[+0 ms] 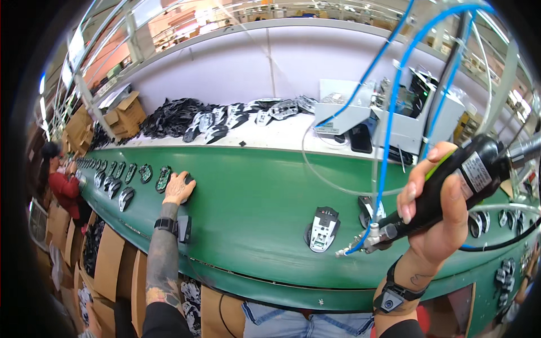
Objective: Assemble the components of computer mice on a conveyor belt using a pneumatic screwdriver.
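My left hand reaches over the green belt with its fingers curled round a dark computer mouse part, mostly hidden under them. Just left of it lies a mouse base with a green circuit board. My right hand grips a black powered screwdriver, raised over the right side of the belt, its metal tip end pointing down and left. Below that tip lies an open mouse shell, white and black. A second mouse shell sits partly behind the tool.
Blue air hoses hang down to the screwdriver. More mouse parts line the belt at left. Piles of black and silver shells lie on the white ledge, near a grey screw feeder box. A co-worker in red stands far left.
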A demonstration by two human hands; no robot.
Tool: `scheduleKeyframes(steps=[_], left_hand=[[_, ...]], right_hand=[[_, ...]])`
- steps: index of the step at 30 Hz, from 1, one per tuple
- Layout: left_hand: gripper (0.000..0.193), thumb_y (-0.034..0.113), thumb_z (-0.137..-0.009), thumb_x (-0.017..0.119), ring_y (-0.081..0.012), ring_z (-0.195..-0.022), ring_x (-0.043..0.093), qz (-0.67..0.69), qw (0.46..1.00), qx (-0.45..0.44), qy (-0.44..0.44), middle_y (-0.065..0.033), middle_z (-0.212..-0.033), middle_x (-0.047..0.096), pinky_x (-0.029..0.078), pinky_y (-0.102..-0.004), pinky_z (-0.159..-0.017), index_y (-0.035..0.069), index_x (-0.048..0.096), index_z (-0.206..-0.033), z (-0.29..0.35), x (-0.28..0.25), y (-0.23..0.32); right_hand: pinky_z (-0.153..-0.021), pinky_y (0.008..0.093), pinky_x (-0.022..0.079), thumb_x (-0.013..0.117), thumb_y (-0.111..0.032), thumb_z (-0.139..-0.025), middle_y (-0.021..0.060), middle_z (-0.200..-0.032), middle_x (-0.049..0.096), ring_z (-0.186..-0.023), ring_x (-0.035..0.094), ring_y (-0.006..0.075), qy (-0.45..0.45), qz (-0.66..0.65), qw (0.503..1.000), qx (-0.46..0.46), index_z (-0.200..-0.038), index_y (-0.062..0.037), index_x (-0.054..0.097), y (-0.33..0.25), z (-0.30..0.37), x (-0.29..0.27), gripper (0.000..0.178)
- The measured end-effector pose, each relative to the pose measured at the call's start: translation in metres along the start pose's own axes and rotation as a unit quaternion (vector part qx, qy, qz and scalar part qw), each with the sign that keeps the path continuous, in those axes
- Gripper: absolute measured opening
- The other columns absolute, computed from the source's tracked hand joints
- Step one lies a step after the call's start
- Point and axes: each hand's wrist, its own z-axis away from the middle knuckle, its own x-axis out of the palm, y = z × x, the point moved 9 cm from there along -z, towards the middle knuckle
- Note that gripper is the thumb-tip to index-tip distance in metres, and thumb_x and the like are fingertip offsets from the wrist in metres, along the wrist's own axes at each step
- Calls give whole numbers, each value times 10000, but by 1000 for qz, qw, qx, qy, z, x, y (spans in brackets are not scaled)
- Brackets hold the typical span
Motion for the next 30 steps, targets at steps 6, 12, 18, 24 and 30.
scheduleKeyframes(steps=[6,12,18,24,30], left_hand=[[543,427,-807,599,-394,-1140,483,6,994,82,68,-236,-1322,424,411,-438,-948,146,504,-1262,14,23,16],[590,442,-814,569,-437,-1162,446,-32,998,46,35,-223,-1363,377,389,-467,-967,167,442,-1320,0,18,3],[593,366,-766,599,-422,-1060,518,-24,982,182,-37,-234,-1224,499,418,-453,-939,86,486,-1276,53,36,125],[368,293,-855,528,-258,-827,628,758,582,-23,-292,-118,-1054,620,515,-418,-777,76,563,-1150,157,48,278],[418,401,-880,458,-283,-891,610,863,339,-90,-363,-142,-1022,622,501,-457,-808,62,571,-1098,205,68,337]], right_hand=[[-470,223,417,549,-296,-895,114,-729,529,-517,487,125,31,86,995,33,-1125,36,400,1,-10,-6,430],[-475,221,411,620,-213,-860,65,-701,554,-518,510,106,-5,16,1000,11,-1037,20,487,-1,-9,-2,321],[-486,211,413,658,-157,-835,45,-702,559,-526,518,94,52,-8,998,-25,-963,-3,531,-10,-4,-12,237],[-469,223,394,575,-284,-909,90,-721,557,-513,492,120,86,31,990,-104,-1053,6,464,-23,-2,-22,342],[-493,251,399,514,-368,-930,113,-752,548,-520,487,144,97,50,982,-157,-1098,-5,450,-21,0,-28,406]])
